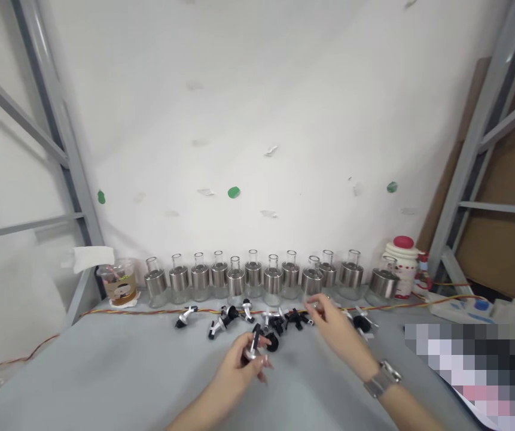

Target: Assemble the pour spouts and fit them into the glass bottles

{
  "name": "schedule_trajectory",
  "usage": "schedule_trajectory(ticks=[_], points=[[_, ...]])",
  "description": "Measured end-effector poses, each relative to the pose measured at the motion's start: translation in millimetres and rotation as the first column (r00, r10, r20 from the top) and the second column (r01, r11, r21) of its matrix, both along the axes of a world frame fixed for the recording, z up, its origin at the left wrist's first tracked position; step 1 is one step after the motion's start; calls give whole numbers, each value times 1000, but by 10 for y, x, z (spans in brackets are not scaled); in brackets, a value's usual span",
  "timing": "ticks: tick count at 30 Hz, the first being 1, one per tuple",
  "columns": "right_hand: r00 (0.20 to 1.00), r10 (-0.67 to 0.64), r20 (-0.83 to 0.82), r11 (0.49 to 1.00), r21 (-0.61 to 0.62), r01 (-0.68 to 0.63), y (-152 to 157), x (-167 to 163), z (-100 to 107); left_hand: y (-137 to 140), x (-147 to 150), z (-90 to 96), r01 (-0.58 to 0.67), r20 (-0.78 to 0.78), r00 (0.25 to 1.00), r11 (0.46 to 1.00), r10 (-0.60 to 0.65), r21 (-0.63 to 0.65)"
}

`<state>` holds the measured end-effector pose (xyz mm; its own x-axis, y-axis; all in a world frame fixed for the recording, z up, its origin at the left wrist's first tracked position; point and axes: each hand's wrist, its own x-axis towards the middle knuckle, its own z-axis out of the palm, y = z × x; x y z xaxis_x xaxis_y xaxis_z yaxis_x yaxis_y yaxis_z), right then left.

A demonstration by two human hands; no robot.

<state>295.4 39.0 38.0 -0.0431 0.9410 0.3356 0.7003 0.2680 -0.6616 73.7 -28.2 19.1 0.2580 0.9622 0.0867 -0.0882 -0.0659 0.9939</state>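
My left hand [241,362] is closed around a silver-and-black bottle pourer [255,342], its black spout pointing up, above the front of the grey table. My right hand [322,314] is stretched toward the base of a glass bottle [313,279] with a steel sleeve. Its fingers are apart, slightly curled, and overlap the bottle's lower edge; whether they touch it I cannot tell. Between and beyond my hands lie several loose pourers [276,323] in black and silver. Another pourer [186,316] rests alone to the left, and more [362,323] lie behind my right wrist.
A row of open-necked glass bottles [200,284] with steel sleeves lines the white wall. A red-and-yellow cable [158,311] runs in front of them. At left stands a plastic drink cup [120,284]; at right, a white bottle with red lid [403,266] and a power strip [461,308].
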Motion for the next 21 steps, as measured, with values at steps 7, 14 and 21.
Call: schedule_trajectory(ticks=[7,14,21], points=[[842,-179,509,984,108,143,207,335,-180,2,-71,202,56,389,919,959,60,-279],[818,-79,570,997,49,62,158,204,-257,131,-249,248,-191,130,968,966,215,-171],[846,-67,530,997,8,73,159,151,-269,402,-791,143,-565,-434,559,708,706,424]])
